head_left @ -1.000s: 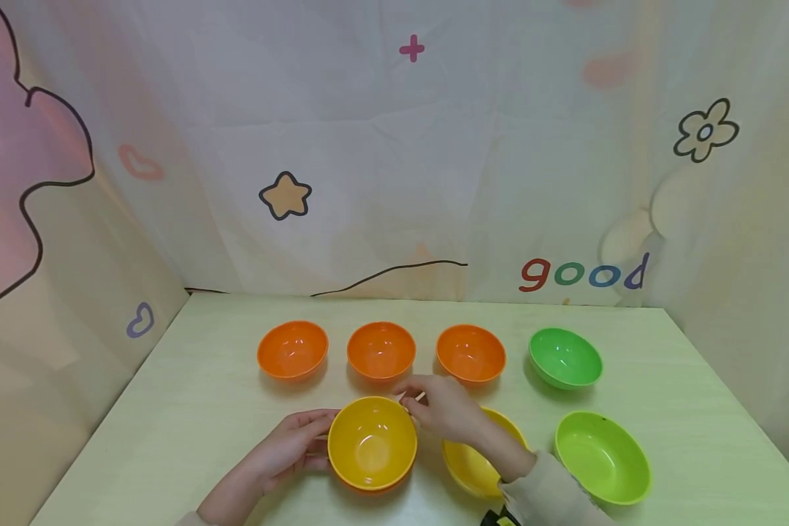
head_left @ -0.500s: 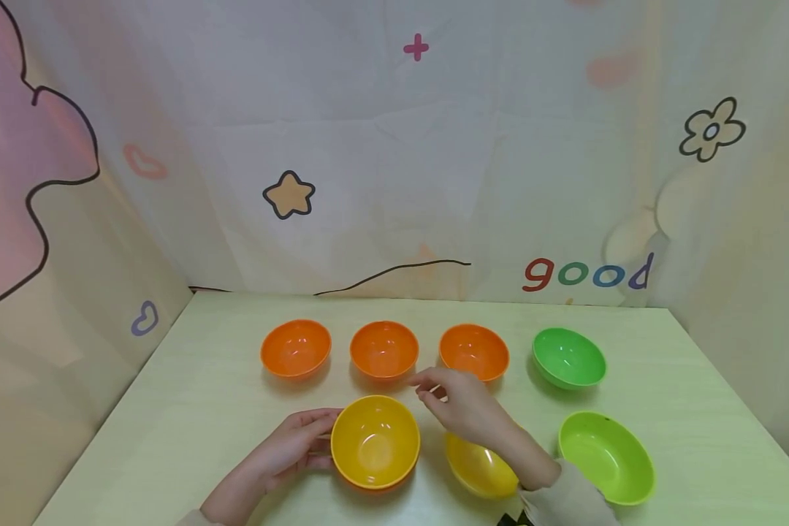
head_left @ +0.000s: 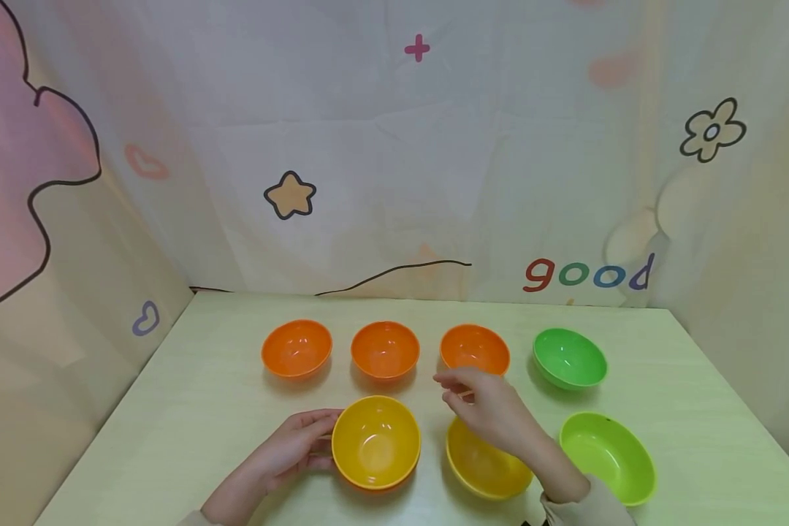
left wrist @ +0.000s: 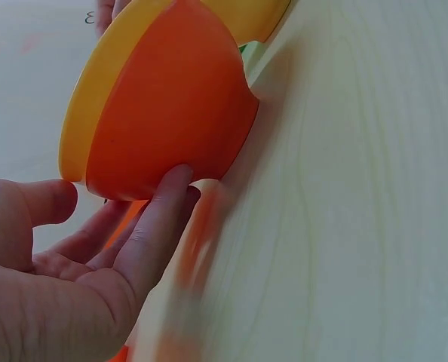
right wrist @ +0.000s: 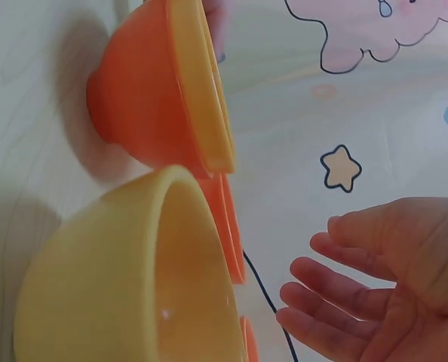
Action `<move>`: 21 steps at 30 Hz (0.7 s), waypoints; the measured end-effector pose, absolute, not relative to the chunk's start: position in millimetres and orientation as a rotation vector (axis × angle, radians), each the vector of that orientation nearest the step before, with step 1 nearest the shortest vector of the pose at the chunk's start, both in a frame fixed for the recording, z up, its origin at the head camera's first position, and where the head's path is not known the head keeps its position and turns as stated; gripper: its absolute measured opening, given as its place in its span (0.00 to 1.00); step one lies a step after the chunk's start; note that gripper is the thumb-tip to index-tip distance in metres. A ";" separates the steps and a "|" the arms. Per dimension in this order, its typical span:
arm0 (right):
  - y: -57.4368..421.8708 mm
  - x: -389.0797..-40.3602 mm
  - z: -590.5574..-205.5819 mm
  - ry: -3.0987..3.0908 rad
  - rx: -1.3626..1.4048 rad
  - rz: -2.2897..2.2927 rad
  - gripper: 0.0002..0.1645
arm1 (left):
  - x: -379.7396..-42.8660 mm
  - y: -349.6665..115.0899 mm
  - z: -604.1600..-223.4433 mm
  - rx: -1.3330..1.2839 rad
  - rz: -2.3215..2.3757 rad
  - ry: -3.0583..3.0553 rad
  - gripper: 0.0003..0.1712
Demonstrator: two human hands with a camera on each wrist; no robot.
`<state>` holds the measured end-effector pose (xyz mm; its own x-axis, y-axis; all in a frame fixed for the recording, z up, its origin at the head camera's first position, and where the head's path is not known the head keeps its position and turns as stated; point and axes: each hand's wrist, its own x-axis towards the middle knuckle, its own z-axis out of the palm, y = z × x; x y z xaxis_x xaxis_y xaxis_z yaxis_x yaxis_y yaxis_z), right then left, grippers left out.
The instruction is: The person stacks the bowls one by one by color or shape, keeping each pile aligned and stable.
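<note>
A yellow bowl [head_left: 376, 438] sits nested in an orange bowl [left wrist: 164, 105], near the front middle of the table. My left hand [head_left: 286, 449] touches the left side of this pair. In the left wrist view its fairly straight fingers lie against the orange wall, with the thumb at the yellow rim. To the right stands another yellow bowl [head_left: 480, 471], its far right part covered by my right hand [head_left: 493, 409] and forearm. The right wrist view shows that hand's fingers spread loosely, holding nothing, off the yellow bowl's rim.
Along the back of the table [head_left: 197, 409] stand three orange bowls, a left one [head_left: 297, 349], a middle one [head_left: 385, 351] and a right one [head_left: 475, 347], then a green bowl [head_left: 569, 358]. A lime bowl [head_left: 608, 456] stands at front right. A printed curtain [head_left: 368, 161] hangs behind.
My right hand has left the nested bowls' rim and moved right, over the other yellow bowl. The left hand stays at the nested pair. The view has shifted slightly.
</note>
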<state>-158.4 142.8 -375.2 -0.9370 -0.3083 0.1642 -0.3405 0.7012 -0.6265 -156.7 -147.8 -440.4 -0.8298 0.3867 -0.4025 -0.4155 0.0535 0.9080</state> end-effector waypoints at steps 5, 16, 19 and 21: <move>154.4 -156.4 -379.3 -2.836 0.474 1.042 0.16 | -156.0 -147.5 -440.8 -0.032 1.834 1.775 0.35; 174.0 -152.9 -387.8 -2.816 0.453 0.881 0.17 | -156.9 -148.0 -440.6 -0.041 1.829 1.767 0.35; 177.5 -151.3 -389.4 -2.821 0.412 0.829 0.16 | -157.4 -148.0 -440.6 -0.044 1.828 1.766 0.35; 179.5 -150.3 -389.9 -2.829 0.377 0.803 0.16 | -157.5 -147.9 -440.6 -0.045 1.829 1.765 0.35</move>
